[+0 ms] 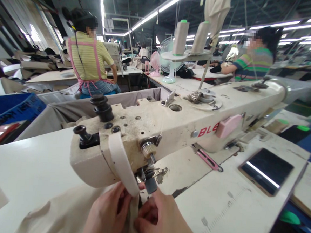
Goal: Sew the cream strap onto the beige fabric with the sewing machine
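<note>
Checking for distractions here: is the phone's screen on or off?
Off, by its look: the phone lies face up, its screen dark but for a bright streak, probably a reflection.

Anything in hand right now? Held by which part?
Yes: beige fabric. The left hand and right hand grip it along its edge, below the sewing machine head. Exact fingertip contact is partly hidden.

I'm on one head cam: looks forward and down from the near side of the counter (44, 169), close over left hand (110, 212), right hand (165, 215) and sewing machine (181, 121), reaching back to ceiling lights (175, 2).
</note>
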Demonstrator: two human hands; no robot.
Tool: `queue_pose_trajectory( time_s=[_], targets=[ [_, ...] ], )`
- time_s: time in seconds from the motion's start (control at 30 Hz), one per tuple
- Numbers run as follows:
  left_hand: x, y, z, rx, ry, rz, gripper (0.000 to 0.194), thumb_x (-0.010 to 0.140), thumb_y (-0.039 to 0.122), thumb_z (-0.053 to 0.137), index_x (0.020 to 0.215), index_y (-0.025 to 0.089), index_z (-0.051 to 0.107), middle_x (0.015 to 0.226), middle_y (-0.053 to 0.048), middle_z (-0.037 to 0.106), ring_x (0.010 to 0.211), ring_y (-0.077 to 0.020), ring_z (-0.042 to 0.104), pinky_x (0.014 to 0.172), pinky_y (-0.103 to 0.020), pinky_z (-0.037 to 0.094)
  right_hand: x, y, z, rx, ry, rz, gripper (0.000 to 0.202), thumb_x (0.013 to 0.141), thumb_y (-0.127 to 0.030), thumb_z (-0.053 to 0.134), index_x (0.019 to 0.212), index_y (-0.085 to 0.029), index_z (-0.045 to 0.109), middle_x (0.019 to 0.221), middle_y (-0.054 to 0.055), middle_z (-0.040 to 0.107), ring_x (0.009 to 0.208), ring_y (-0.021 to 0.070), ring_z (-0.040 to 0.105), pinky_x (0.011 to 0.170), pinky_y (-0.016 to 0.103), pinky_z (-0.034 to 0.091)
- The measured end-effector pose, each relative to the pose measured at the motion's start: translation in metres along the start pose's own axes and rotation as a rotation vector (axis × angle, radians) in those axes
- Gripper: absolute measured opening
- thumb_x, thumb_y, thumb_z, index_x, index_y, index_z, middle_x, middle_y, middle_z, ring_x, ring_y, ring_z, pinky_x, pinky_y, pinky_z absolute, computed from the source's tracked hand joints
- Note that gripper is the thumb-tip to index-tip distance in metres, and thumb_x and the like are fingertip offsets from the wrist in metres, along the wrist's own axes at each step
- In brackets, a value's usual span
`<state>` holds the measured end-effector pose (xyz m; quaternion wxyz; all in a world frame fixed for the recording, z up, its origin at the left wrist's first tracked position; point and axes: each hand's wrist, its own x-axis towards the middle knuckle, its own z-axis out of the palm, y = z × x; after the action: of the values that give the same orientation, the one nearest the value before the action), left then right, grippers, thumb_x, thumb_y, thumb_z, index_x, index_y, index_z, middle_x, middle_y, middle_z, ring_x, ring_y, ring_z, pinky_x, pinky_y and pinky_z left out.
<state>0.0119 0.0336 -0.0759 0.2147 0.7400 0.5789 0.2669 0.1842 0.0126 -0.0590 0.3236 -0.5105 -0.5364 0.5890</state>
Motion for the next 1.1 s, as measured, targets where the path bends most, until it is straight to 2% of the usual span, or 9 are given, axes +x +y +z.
queue_pose_trajectory(
  time_s=[0.1, 0.23, 0.3, 0.4, 0.53, 0.73, 0.93, 1.0, 1.1],
  targets=[
    [0.004, 0.007, -0.003, 0.012, 0.030, -0.158, 0.014, 0.074, 0.027, 0.052, 0.063, 0.022, 0.057, 0.050, 0.003, 0.059, 0.044, -0.0126, 0.056, 0.047, -0.020, 0.042, -0.005, 0.002, 0.000, -0.251, -0.082, -0.126, 0.050, 0.062, -0.007, 0.051, 0.108, -0.023, 0.061, 0.064, -0.003, 0.065, 0.053, 0.0146, 0.063, 0.047, 0.018, 0.041],
    [0.011, 0.019, -0.004, -0.027, -0.015, -0.307, 0.019, 0.077, 0.024, 0.051, 0.059, 0.020, 0.053, 0.041, 0.006, 0.051, 0.030, -0.0094, 0.045, 0.041, -0.020, 0.037, -0.002, 0.000, -0.007, -0.759, -0.005, -0.304, 0.025, 0.064, -0.015, 0.052, 0.086, -0.021, 0.063, 0.071, 0.002, 0.066, 0.063, 0.0205, 0.064, 0.057, 0.025, 0.046],
    [0.014, 0.024, -0.005, -0.037, -0.047, -0.344, 0.021, 0.080, 0.019, 0.049, 0.058, 0.020, 0.050, 0.035, 0.008, 0.045, 0.025, -0.0086, 0.041, 0.036, -0.018, 0.034, 0.001, -0.003, -0.009, -0.939, -0.035, -0.317, 0.029, 0.065, -0.021, 0.053, 0.092, -0.020, 0.063, 0.083, 0.007, 0.067, 0.072, 0.0266, 0.065, 0.062, 0.032, 0.050],
    [0.017, 0.029, -0.007, -0.073, -0.100, -0.387, 0.018, 0.082, 0.014, 0.045, 0.067, 0.020, 0.052, 0.029, 0.010, 0.039, 0.021, -0.0105, 0.041, 0.028, -0.016, 0.028, 0.005, -0.009, -0.008, -1.059, -0.143, -0.319, 0.044, 0.067, -0.022, 0.053, 0.110, -0.018, 0.060, 0.104, 0.012, 0.065, 0.081, 0.0301, 0.066, 0.065, 0.037, 0.055],
    [0.021, 0.029, -0.008, -0.103, -0.109, -0.399, 0.009, 0.083, 0.015, 0.048, 0.080, 0.017, 0.057, 0.047, 0.006, 0.056, 0.025, -0.0102, 0.048, 0.024, -0.016, 0.030, 0.008, -0.014, -0.006, -1.148, -0.188, -0.304, 0.043, 0.067, -0.024, 0.056, 0.109, -0.015, 0.059, 0.106, 0.015, 0.066, 0.076, 0.0318, 0.067, 0.063, 0.039, 0.057],
    [0.025, 0.026, -0.009, -0.139, -0.112, -0.391, 0.014, 0.083, 0.012, 0.047, 0.071, 0.017, 0.053, 0.047, 0.005, 0.056, 0.023, -0.0074, 0.045, 0.023, -0.013, 0.026, 0.011, -0.011, -0.007, -1.077, -0.121, -0.331, 0.039, 0.068, -0.028, 0.054, 0.105, -0.017, 0.061, 0.099, 0.011, 0.069, 0.075, 0.0330, 0.070, 0.066, 0.042, 0.059],
    [0.025, 0.026, -0.007, -0.162, -0.073, -0.389, 0.019, 0.082, 0.012, 0.045, 0.080, 0.017, 0.063, 0.044, 0.005, 0.055, 0.024, -0.0076, 0.042, 0.023, -0.012, 0.023, 0.015, -0.005, -0.008, -0.953, -0.051, -0.311, 0.041, 0.067, -0.026, 0.052, 0.107, -0.022, 0.060, 0.102, 0.009, 0.070, 0.083, 0.0327, 0.070, 0.071, 0.040, 0.058],
    [0.023, 0.022, -0.004, -0.162, -0.045, -0.378, 0.023, 0.081, 0.013, 0.045, 0.082, 0.017, 0.067, 0.045, 0.004, 0.057, 0.024, -0.0077, 0.042, 0.022, -0.012, 0.022, 0.016, -0.003, -0.008, -0.952, -0.075, -0.289, 0.037, 0.066, -0.027, 0.052, 0.102, -0.024, 0.061, 0.105, 0.009, 0.070, 0.084, 0.0329, 0.070, 0.071, 0.039, 0.057],
    [0.025, 0.012, 0.002, -0.139, 0.003, -0.331, 0.024, 0.078, 0.013, 0.047, 0.079, 0.018, 0.071, 0.049, 0.002, 0.062, 0.023, -0.0077, 0.041, 0.023, -0.014, 0.023, 0.018, -0.003, -0.009, -0.986, -0.116, -0.226, 0.037, 0.064, -0.028, 0.053, 0.100, -0.023, 0.062, 0.094, 0.009, 0.072, 0.081, 0.0345, 0.070, 0.068, 0.038, 0.056]
  ],
)
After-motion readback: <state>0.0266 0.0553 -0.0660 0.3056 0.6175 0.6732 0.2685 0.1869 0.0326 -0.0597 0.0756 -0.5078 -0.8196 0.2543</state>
